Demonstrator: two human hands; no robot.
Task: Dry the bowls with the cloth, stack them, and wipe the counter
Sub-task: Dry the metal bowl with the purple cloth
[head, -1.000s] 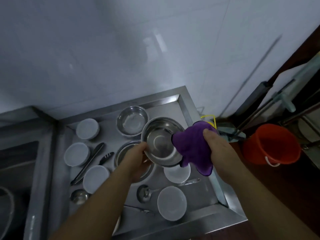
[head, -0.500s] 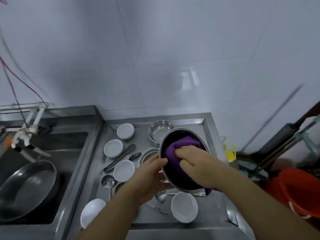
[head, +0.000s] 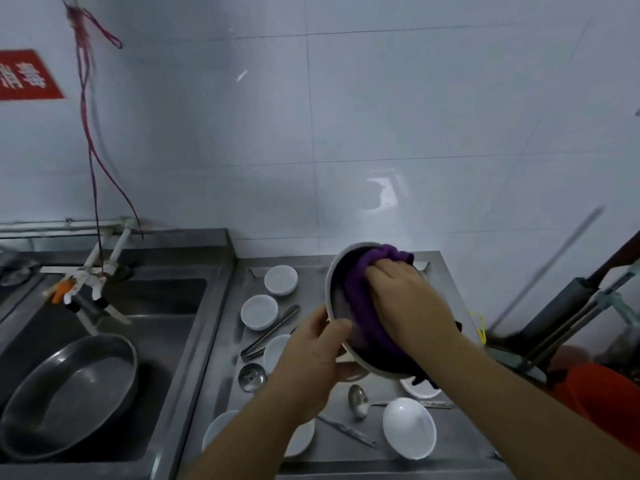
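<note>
Steel bowl [head: 337, 299] is being held tilted above the counter [head: 460, 441], its mouth facing the person, just right of centre. Left hand [head: 313, 362] is gripping its rim at 7 o'clock, thumb curling over the edge and fingers going behind. Right hand [head: 403, 299] is pressing inside the bowl with fingers curled over a purple cloth [head: 360, 299], which is bunching up past the rim at 1 o'clock and trailing out under the wrist at 5 o'clock. Below the bowl, white bowls are lying on the counter: one [head: 409, 428] at 5 o'clock, one [head: 281, 279] at 10 o'clock, another [head: 259, 312] at 9 o'clock, with more partly hidden by the left arm. Tongs [head: 268, 336] are lying slantwise at 8 o'clock, a ladle [head: 252, 377] sitting just below them, and a spoon [head: 357, 400] resting at 6 o'clock beside a knife [head: 346, 431]. Further left, at 8 o'clock, a large pan [head: 69, 393] is leaning in the sink [head: 180, 327], under a tap [head: 88, 285]. At 4 o'clock, off the counter's right edge, an orange bucket [head: 602, 396] is standing on the floor.
</note>
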